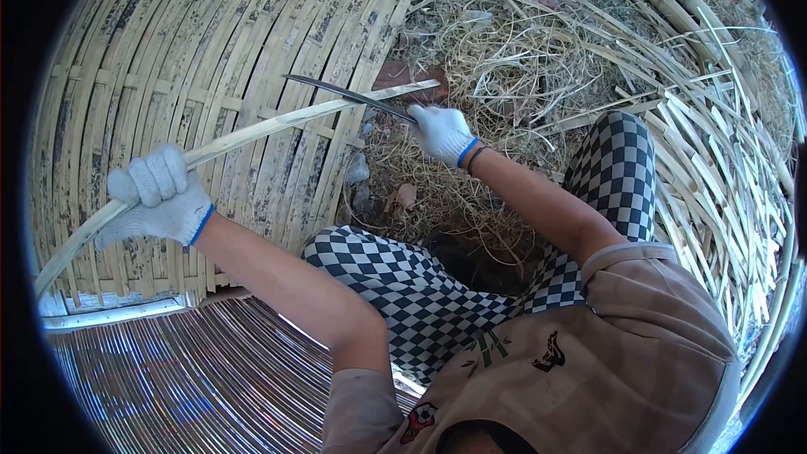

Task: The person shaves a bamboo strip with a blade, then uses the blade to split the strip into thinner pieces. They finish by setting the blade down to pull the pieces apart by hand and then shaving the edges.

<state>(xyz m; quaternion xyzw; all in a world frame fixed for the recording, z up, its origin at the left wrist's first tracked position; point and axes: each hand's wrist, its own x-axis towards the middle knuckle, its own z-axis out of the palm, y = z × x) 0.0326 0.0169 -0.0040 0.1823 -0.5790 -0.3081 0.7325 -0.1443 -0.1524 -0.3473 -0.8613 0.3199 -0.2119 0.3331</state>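
Observation:
My left hand [160, 197], in a white knit glove with a blue cuff, is wrapped round a long pale bamboo strip [277, 124]. The strip slants up from the lower left to a free end beyond the blade. In my right hand [441, 133], gloved the same way, is a knife [324, 87] with a long dark blade pointing left. Its handle is hidden inside the fist. Near the strip's far end the blade crosses it, overlapping it in this view. A reddish-brown block [399, 76] lies on the ground behind the crossing.
A woven bamboo panel [210, 42] fills the left side. Curly shavings [504, 67] cover the ground ahead. Many split bamboo strips [706, 176] are piled at the right, past my checkered trouser leg [618, 164]. A slatted surface [193, 378] lies at lower left.

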